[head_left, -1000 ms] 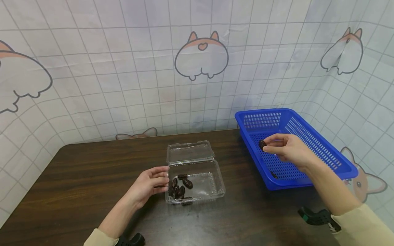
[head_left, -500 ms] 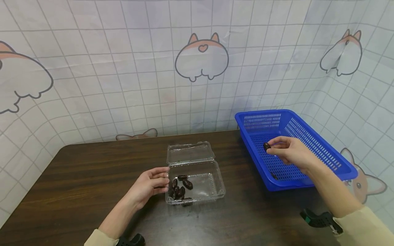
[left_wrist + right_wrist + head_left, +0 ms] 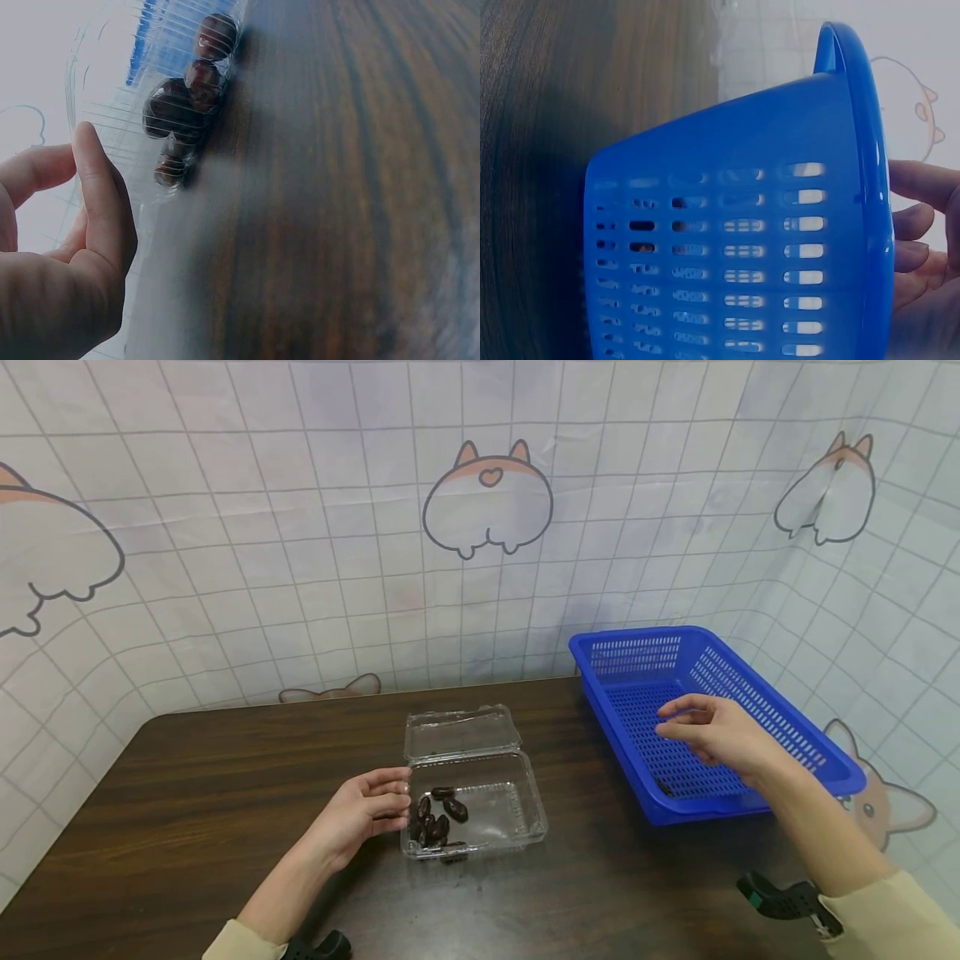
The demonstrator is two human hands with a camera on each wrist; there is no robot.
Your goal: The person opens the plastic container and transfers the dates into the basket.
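Note:
In the head view, my left hand has its fingers nearly straight against the left side of a clear plastic clamshell box. Several dark brown dates lie inside, bunched toward that side; the left wrist view shows these dates through the clear wall. Over a blue slotted basket, my right hand hovers with thumb and fingers apart and nothing between them. A dark date shows on the basket floor near its front; the right hand and forearm hide part of the basket.
The box's lid is folded back onto the dark wooden table. Behind the table hangs a white grid-patterned sheet with cartoon animals, which also runs along the right side past the basket.
The date pinched in my right hand has left the fingers, which have spread apart over the basket after a slight shift right. My left hand and the box stay put.

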